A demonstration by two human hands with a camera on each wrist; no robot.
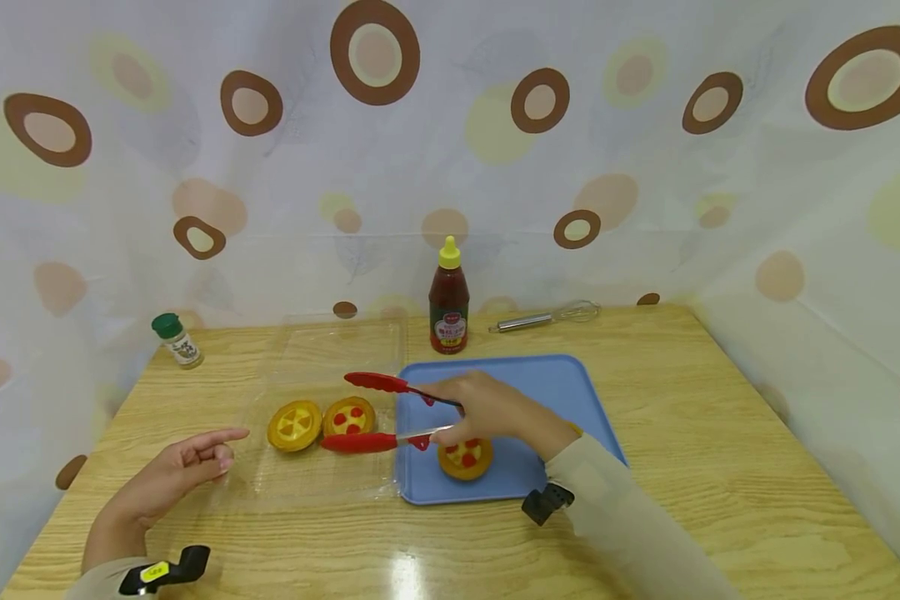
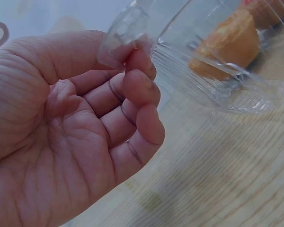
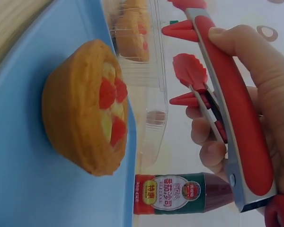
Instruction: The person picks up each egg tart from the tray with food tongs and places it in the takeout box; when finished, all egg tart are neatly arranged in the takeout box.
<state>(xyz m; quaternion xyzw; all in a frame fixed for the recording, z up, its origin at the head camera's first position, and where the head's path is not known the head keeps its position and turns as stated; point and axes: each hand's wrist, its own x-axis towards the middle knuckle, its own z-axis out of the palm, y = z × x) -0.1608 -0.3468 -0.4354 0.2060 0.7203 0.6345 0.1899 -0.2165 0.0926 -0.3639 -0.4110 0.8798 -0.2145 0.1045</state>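
Observation:
My left hand pinches the near-left edge of a clear plastic container between thumb and fingertips. Inside that container are a tart with yellow wedges and a tart with red pieces. With my right hand I grip red-tipped tongs, their arms spread apart and nothing between them. The tong tips hover over the container, around the red-topped tart's side. Beneath my right hand, another red-topped tart sits on a blue tray. A yellowish bit of something shows behind my right wrist, mostly hidden.
A ketchup bottle with a yellow cap stands behind the tray. To its right lies a whisk. A green-capped seasoning jar is at the back left. The container's clear lid lies folded back toward the patterned curtain.

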